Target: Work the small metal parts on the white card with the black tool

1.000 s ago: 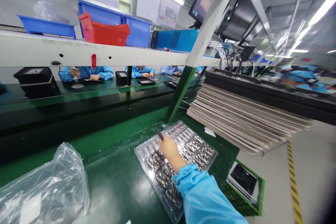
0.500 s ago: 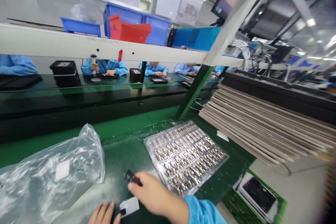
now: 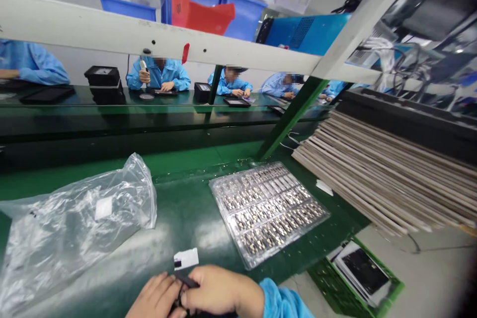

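At the bottom edge my right hand is closed around a small black piece, whose strip-like end points up and left. My left hand lies against it, fingers together and curled over the same dark part; most of that part is hidden by the hands and the frame edge. Just above my fingers a small white label-like card with a dark corner rests on the green bench. Right of centre lies a clear plastic tray with rows of small metallic parts.
A clear plastic bag lies on the left. Stacked boards or trays jut in from the right, above a green crate. A green post holds a white shelf rail with bins. Across the line, people in blue sleeves work.
My right hand has come down to my left hand, bringing the black piece with it. The white card is now uncovered above my hands. The whole view has shifted somewhat.
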Tool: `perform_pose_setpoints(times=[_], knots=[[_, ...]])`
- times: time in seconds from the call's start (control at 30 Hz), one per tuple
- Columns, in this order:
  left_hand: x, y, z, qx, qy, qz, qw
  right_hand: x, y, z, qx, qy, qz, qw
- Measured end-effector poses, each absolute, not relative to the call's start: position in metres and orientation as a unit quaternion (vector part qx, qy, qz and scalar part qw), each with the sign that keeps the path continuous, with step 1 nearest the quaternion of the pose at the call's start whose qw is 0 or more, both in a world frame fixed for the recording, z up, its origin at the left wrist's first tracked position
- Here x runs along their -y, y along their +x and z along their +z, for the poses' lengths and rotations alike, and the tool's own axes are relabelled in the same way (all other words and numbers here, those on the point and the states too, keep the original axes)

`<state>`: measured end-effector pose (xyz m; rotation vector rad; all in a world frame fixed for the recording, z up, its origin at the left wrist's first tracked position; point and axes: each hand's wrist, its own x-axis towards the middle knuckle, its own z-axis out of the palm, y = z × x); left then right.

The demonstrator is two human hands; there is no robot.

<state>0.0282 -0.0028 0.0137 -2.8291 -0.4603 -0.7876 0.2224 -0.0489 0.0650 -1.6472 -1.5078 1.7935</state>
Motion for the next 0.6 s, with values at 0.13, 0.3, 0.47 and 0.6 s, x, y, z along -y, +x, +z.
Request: perform_pose_setpoints(times=[0.13, 0.3, 0.47, 0.6], knots=[[0.019, 0.030, 0.036, 0.203, -0.960, -0.190, -0.030, 0.053, 0.221, 0.071, 0.527, -0.573, 0.617, 0.111], [0.024, 0.031, 0.036, 0.287, -0.947, -0.109, -0.097, 0.059, 0.220, 0.052, 0.383, -0.629, 0.628, 0.253], [0.011, 0.033, 0.026, 0.361, -0.926, -0.083, -0.077, 0.059, 0.223, 0.035, 0.141, -0.639, 0.601, 0.458], [-0.002, 0.036, 0.021, 0.396, -0.915, -0.064, -0.048, 0.057, 0.222, 0.029, 0.093, -0.616, 0.567, 0.539]])
